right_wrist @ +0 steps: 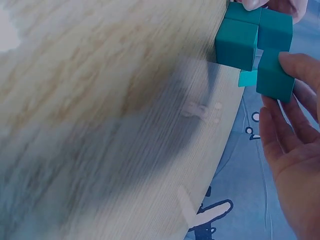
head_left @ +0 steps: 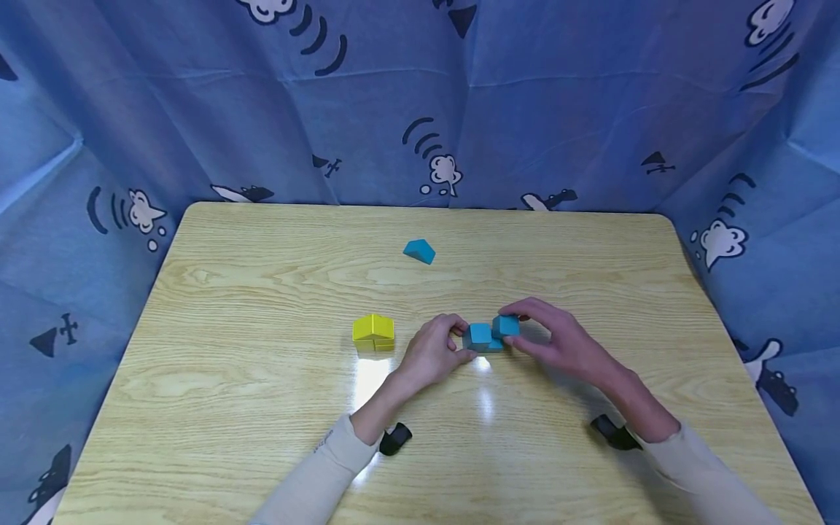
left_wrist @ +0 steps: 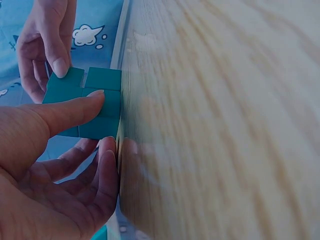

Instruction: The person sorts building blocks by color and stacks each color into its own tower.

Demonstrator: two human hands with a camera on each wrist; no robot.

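Two blue cubes [right_wrist: 236, 44] side by side on the table form a bottom row, with another blue cube [head_left: 477, 337] on top at the left. My left hand [head_left: 434, 351] holds this small stack from the left, its thumb across the near face and the fingers curled behind. With thumb and fingertips my right hand [head_left: 558, 335] pinches a separate blue cube [right_wrist: 275, 76], close over the right end of the bottom row. In the right wrist view that cube sits slightly tilted beside the upper one.
Left of my hands stands a yellow block shape [head_left: 373, 332] with a peaked top. Farther back lies a blue wedge-shaped block [head_left: 420, 251]. The wooden table [head_left: 262, 408] ends at a patterned blue cloth [head_left: 380, 95] behind and at both sides.
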